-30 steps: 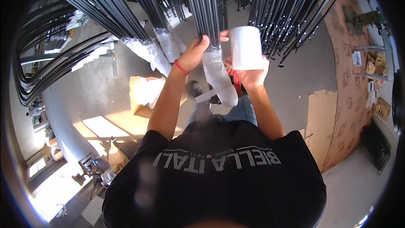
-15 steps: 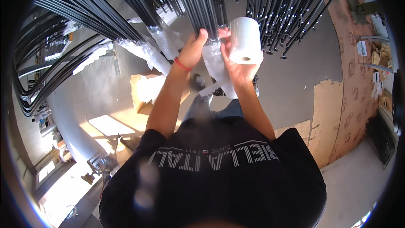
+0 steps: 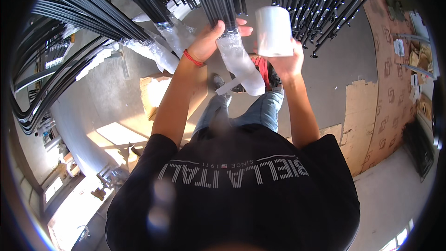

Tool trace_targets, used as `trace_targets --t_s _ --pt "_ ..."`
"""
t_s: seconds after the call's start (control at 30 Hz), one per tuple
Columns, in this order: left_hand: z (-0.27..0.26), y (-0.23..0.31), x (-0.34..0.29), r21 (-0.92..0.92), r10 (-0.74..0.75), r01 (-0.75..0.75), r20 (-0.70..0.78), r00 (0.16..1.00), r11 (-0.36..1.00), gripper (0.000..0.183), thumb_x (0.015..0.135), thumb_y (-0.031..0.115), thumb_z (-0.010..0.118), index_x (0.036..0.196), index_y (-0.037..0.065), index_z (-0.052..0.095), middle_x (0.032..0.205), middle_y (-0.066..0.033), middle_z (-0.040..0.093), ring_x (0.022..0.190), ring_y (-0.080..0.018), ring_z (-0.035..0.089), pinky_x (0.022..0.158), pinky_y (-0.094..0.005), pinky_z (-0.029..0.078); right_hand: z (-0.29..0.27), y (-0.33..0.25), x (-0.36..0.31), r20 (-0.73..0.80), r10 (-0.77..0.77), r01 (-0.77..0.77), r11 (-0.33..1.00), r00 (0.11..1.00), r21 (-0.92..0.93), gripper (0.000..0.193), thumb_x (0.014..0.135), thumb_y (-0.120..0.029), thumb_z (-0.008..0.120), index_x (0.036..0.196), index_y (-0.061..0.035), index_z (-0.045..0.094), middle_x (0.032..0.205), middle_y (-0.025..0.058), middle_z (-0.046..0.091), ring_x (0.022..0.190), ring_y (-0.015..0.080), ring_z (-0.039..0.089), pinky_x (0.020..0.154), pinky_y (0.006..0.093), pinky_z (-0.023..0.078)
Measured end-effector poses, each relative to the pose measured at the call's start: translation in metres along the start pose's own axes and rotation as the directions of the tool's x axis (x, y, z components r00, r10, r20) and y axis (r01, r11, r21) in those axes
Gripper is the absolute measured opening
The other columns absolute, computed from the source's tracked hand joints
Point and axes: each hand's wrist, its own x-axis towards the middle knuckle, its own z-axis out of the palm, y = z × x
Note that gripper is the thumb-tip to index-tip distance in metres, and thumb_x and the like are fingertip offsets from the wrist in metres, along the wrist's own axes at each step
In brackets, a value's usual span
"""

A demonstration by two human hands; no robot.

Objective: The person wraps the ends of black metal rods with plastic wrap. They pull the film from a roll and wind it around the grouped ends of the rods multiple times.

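A bundle of thin black tubes (image 3: 214, 0) hangs down in front of me, its lower end wrapped in whitish plastic film (image 3: 236, 58) with a loose tail of film at the bottom. Just above the wrapping, my left hand (image 3: 208, 42) is closed round the bundle, thumb in front and fingertips showing on the far side. My right hand (image 3: 288, 64) grips a roll of clear stretch film (image 3: 274, 31) from below, to the right of the bundle and apart from it. Any strand of film between roll and bundle is too faint to make out.
More black tube bundles with wrapped ends (image 3: 148, 51) stand at the left. Unwrapped black tubes (image 3: 320, 9) hang at the right. An open cardboard box (image 3: 151, 95) sits on the floor, and something red (image 3: 261, 69) lies by my feet. Flattened cardboard (image 3: 360, 111) covers the right side.
My right hand has carried the film roll up and to the right, away from the bundle. My left hand and the bundle's end have shifted slightly up and left.
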Motion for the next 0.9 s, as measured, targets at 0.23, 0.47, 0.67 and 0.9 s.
trace_targets --t_s 0.23,0.47,0.67,0.9 --pt "-0.026 -0.050 -0.007 0.082 -0.058 0.078 -0.224 0.973 0.994 0.036 0.089 0.017 0.041 0.120 -0.002 0.040 0.119 -0.0143 0.049 0.108 -0.0215 0.047 0.094 -0.0340 0.035 -0.066 0.004 -0.061 -0.208 0.011 -0.010 1.000 0.978 0.006 0.067 0.067 -0.037 0.054 0.118 0.0045 0.039 0.110 0.0186 0.050 0.098 0.0325 0.052 0.087 0.0465 0.039" --pt "-0.051 -0.069 -0.007 0.158 -0.105 0.163 -0.322 0.941 0.974 0.042 0.083 0.007 0.048 0.123 0.001 0.037 0.120 -0.0098 0.046 0.112 -0.0191 0.042 0.096 -0.0314 0.031 -0.102 0.020 -0.084 -0.444 0.105 -0.164 0.982 0.890 -0.097 0.058 0.066 -0.029 0.059 0.112 0.0038 0.044 0.103 0.0148 0.054 0.093 0.0269 0.054 0.083 0.0398 0.043" --pt "-0.049 -0.073 -0.019 0.193 -0.070 0.117 -0.236 0.969 0.974 0.064 0.073 0.006 0.058 0.129 0.004 0.026 0.129 -0.0085 0.035 0.121 -0.0196 0.031 0.100 -0.0322 0.021 -0.100 0.030 -0.079 -0.410 0.191 -0.261 0.958 0.892 -0.120 0.058 0.067 -0.029 0.059 0.114 0.0023 0.043 0.101 0.0121 0.054 0.092 0.0237 0.054 0.083 0.0378 0.043" --pt "-0.045 -0.072 -0.026 0.205 -0.132 0.197 -0.292 0.947 0.959 0.064 0.070 0.009 0.059 0.127 0.007 0.029 0.128 -0.0073 0.036 0.122 -0.0192 0.030 0.099 -0.0326 0.021 -0.096 0.029 -0.078 -0.415 0.193 -0.303 0.928 0.889 -0.218 0.059 0.066 -0.025 0.058 0.118 -0.0021 0.040 0.102 0.0092 0.052 0.092 0.0206 0.053 0.082 0.0342 0.042"
